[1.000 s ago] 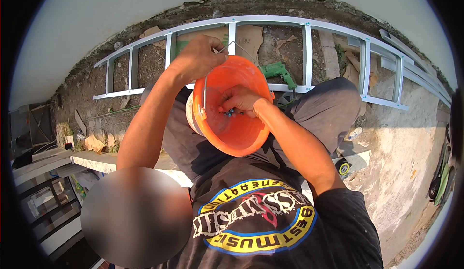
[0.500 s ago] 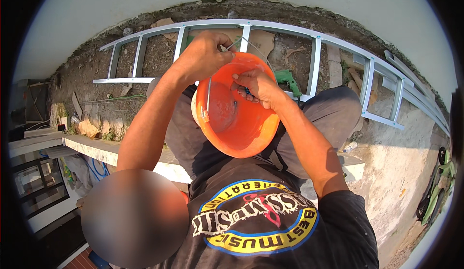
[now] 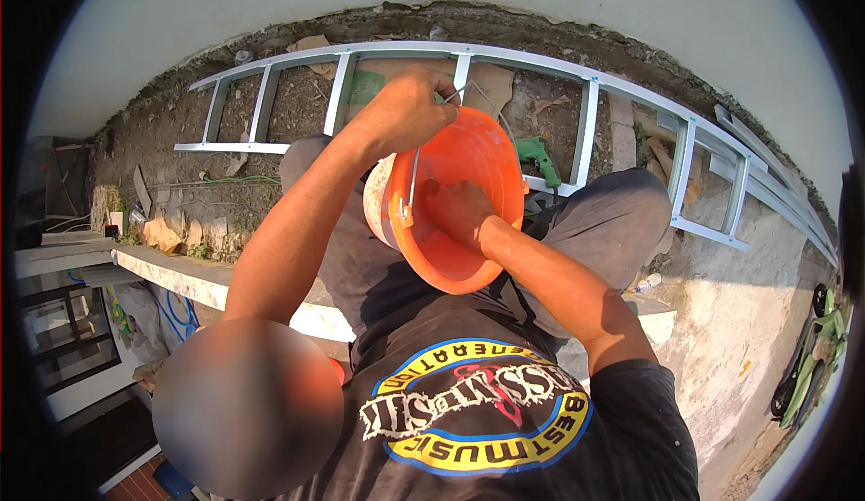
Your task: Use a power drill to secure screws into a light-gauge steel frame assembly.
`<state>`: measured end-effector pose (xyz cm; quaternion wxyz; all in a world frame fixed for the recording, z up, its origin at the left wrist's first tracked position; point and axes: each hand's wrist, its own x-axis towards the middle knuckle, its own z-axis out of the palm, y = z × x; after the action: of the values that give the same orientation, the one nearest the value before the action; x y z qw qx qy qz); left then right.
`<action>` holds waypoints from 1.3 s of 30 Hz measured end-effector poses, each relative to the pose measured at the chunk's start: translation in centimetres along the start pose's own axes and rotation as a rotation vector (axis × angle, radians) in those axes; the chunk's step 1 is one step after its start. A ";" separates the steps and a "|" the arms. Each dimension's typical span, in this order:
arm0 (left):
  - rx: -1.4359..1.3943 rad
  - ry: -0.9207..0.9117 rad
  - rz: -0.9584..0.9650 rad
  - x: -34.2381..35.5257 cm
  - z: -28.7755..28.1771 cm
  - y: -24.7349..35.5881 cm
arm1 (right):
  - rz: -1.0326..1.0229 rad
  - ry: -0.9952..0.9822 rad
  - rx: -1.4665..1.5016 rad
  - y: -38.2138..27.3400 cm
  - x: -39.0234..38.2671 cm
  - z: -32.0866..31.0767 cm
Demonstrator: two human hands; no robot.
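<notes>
An orange bucket (image 3: 491,154) tilts toward me between my legs, its mouth facing up at me. My left hand (image 3: 419,104) is closed on the bucket's wire handle (image 3: 415,177), by the far rim. Deep inside the bucket is my right hand (image 3: 459,213), its fingers curled toward the bottom. Whatever those fingers hold is hidden from view. Pale smears mark the bucket's outer left side.
A silver ladder (image 3: 590,132) lies on the dirt just beyond my knees. A green power tool (image 3: 538,160) rests beside the bucket's right side. Cardboard (image 3: 491,86) lies under the ladder. A concrete ledge (image 3: 216,285) runs at left; a green-and-black object (image 3: 806,357) stands far right.
My right hand has gone down from near the rim into the bucket. My left hand has shifted slightly right with the handle, and the bucket has tilted a little.
</notes>
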<state>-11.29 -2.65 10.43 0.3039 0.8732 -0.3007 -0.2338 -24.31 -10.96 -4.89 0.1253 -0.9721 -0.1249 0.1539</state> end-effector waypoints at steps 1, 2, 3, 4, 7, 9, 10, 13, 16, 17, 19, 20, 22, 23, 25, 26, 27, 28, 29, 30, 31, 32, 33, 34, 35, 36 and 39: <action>0.000 0.007 -0.002 0.1 0.4 -0.4 | -0.066 0.009 -0.032 -0.1 -0.1 0.4; 0.000 0.008 0.014 0.2 0.8 -0.8 | -0.132 0.019 -0.064 -0.1 -0.1 0.8; -0.002 0.006 0.033 0.2 1.0 -0.9 | -0.134 0.019 -0.067 -0.1 0.1 1.1; -0.004 0.009 0.034 0.1 1.0 -0.9 | -0.133 0.017 -0.041 -0.2 0.3 1.5; -0.015 0.022 0.001 -0.5 0.5 -0.7 | -0.127 0.033 -0.016 0.1 0.7 2.1; -0.021 0.039 0.000 -0.8 -0.1 -0.5 | -0.121 0.050 -0.019 0.8 1.0 2.0; -0.023 0.043 -0.003 -1.0 -0.5 -0.5 | -0.093 0.121 0.184 1.5 1.1 1.2; -0.074 0.073 -0.022 -1.6 -1.8 -0.5 | 0.033 0.049 0.922 3.5 0.6 -1.8; -0.103 0.092 -0.042 -2.3 -3.0 -0.5 | 0.091 -0.157 1.723 4.4 0.0 -4.8; -0.105 0.088 -0.061 -2.6 -3.3 -0.4 | 0.041 -0.210 1.994 4.5 -0.1 -5.6; -0.105 0.089 -0.078 -3.0 -3.6 -0.3 | 0.050 -0.240 2.093 3.9 0.5 -6.8; -0.134 0.104 -0.061 -3.1 -3.7 -0.3 | 0.062 -0.273 2.196 3.8 0.8 -7.1; -0.162 0.132 -0.044 -3.4 -4.4 -0.6 | 0.018 -0.257 2.251 3.8 1.3 -7.2; -0.152 0.151 -0.043 -3.6 -4.8 -0.9 | -0.021 -0.237 2.312 3.8 1.5 -7.4; -0.143 0.186 -0.050 -4.6 -6.1 -1.5 | -0.038 -0.143 2.342 2.5 1.6 -8.5; -0.188 0.225 -0.063 -5.4 -7.0 -1.6 | -0.048 -0.038 2.378 1.7 1.5 -9.2; -0.237 0.263 -0.070 -6.3 -8.1 -1.7 | -0.055 -0.047 2.366 1.0 1.3 -10.1; -0.274 0.281 -0.056 -7.2 -9.2 -2.1 | -0.144 -0.046 2.459 0.4 1.0 -11.1; -0.274 0.292 -0.054 -8.1 -10.2 -2.5 | -0.236 -0.047 2.550 -0.1 0.7 -11.9; -0.339 0.350 -0.050 -9.3 -11.3 -2.9 | -0.326 -0.108 2.592 -0.6 0.5 -12.4; -0.406 0.399 -0.043 -10.3 -12.2 -3.5 | -0.331 -0.113 2.587 -1.1 0.2 -13.0; -0.405 0.406 -0.041 -11.3 -13.1 -4.3 | -0.364 -0.081 2.608 -1.7 -0.1 -13.8; -0.462 0.445 -0.054 -12.5 -14.2 -5.0 | -0.401 -0.053 2.627 -2.5 -0.4 -14.7; -0.519 0.483 -0.066 -13.6 -15.1 -5.9 | -0.358 0.010 2.607 -3.1 -0.6 -15.6; -0.519 0.494 -0.064 -15.0 -15.9 -7.1 | -0.365 0.000 2.600 -3.2 -0.6 -15.8; -0.588 0.600 -0.069 -16.5 -16.5 -8.5 | -0.392 0.057 2.622 -3.2 -0.4 -16.0; -0.675 0.895 -0.126 -21.1 -17.4 -11.0 | -0.353 0.135 2.651 -2.8 0.1 -16.3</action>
<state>-11.78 25.23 20.04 0.6498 0.7579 0.0018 0.0583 -19.42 -11.64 10.92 0.9913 -0.0941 0.0010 0.0920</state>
